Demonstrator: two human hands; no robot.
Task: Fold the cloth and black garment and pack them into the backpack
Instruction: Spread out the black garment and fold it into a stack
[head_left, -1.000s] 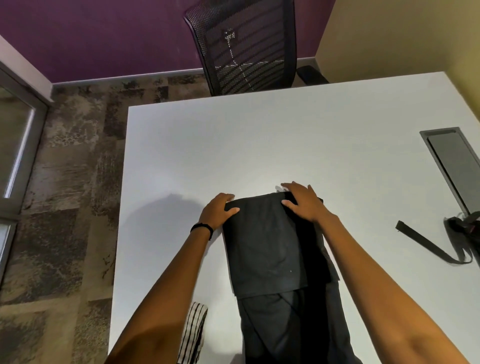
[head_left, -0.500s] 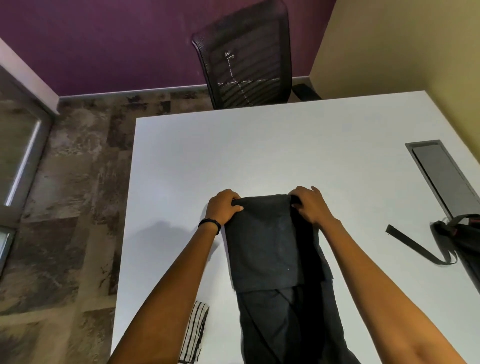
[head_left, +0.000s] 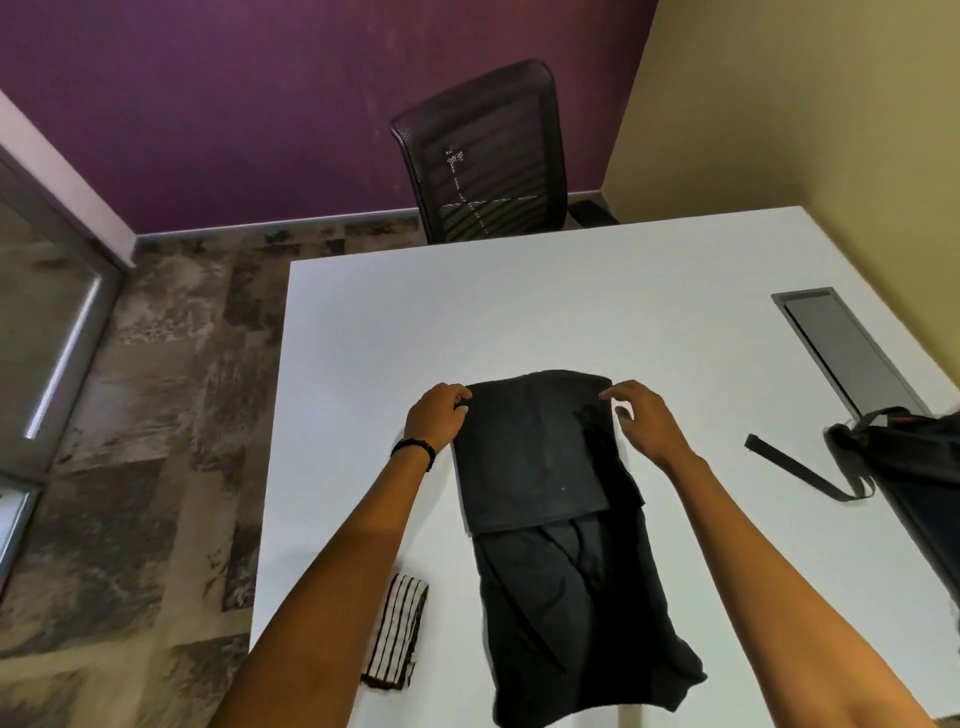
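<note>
Presently the black garment (head_left: 540, 452) lies half-folded at frame centre on the table (head_left: 519, 301) — left hand (head_left: 434, 418) pinches its upper-left corner; right hand (head_left: 647, 423) meets the upper-right corner with curled fingers, grip unclear. Backpack (head_left: 924, 467) at right edge.

white table (head_left: 571, 312) | grey hatch (head_left: 852, 348) set in table, right | black mesh chair (head_left: 483, 156) behind far edge | purple wall (head_left: 234, 104)

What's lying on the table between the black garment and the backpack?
Only the loose strap of the backpack lies there on the white table, in the head view; the right forearm crosses above.
</note>
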